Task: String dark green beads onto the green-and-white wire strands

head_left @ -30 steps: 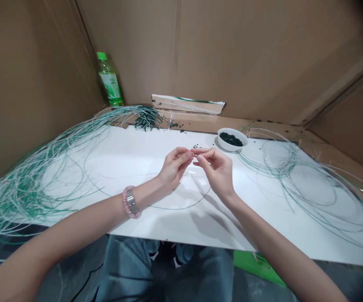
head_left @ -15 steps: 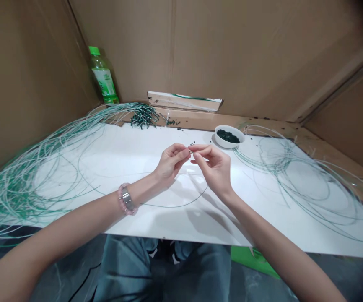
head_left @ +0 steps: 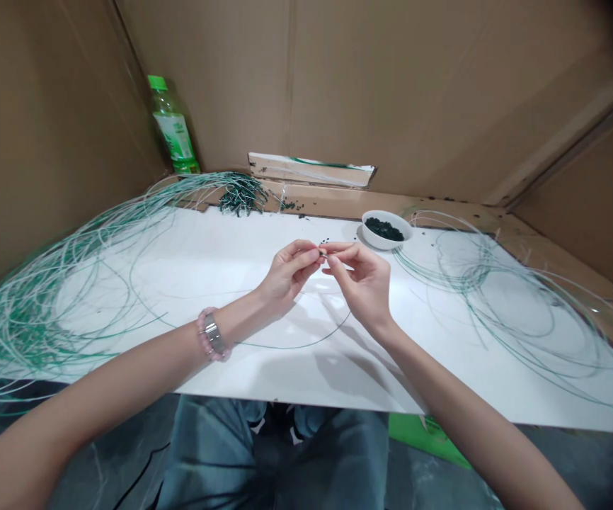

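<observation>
Meeting almost tip to tip above the white worktop [head_left: 195, 244], the left hand [head_left: 291, 273] and right hand [head_left: 364, 280] face each other with a tiny dark piece [head_left: 322, 253] between them. The left hand's thumb and forefinger pinch it from the left; the right hand's fingertips are pressed together at its right end. With the piece at both sets of fingertips, neither hand is clearly nearer. Its long axis seems to run sideways, from hand to hand, dipping slightly rightward, though it is too small to be sure. Below, a thin green wire [head_left: 306, 346] curves from behind the right hand towards the left forearm [head_left: 158, 365]; whether it reaches the fingertips cannot be told. Beyond the right hand stands a white bowl [head_left: 374, 241] of dark bits [head_left: 384, 228].
</observation>
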The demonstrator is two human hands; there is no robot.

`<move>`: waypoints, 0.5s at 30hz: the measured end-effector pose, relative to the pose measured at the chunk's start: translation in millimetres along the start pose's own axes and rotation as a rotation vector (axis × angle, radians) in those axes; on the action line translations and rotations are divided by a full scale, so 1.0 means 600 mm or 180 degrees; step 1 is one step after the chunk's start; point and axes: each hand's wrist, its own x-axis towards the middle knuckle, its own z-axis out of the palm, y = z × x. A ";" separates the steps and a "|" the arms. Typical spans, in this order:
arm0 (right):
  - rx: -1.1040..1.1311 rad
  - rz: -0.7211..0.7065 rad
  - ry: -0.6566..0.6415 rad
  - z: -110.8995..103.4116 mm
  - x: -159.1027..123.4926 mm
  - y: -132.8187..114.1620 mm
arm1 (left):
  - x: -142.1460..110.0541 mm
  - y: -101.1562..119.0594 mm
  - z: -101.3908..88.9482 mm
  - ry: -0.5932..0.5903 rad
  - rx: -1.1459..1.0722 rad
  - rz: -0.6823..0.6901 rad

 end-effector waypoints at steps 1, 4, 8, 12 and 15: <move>-0.0006 -0.0008 0.0001 0.000 0.000 0.000 | -0.001 0.000 0.000 -0.0011 0.0008 0.0007; -0.0024 -0.0049 -0.0007 -0.001 0.000 0.001 | -0.002 0.001 0.001 -0.0091 0.0045 0.0053; -0.0084 -0.0123 -0.0018 -0.001 -0.001 0.001 | -0.002 0.002 0.000 -0.0173 0.0147 0.0100; -0.0198 -0.0182 0.0006 -0.001 -0.002 0.001 | -0.002 0.003 0.001 -0.0211 0.0355 0.0246; -0.0250 -0.0186 0.0018 -0.001 -0.002 0.001 | -0.003 0.003 0.001 -0.0198 0.0481 0.0361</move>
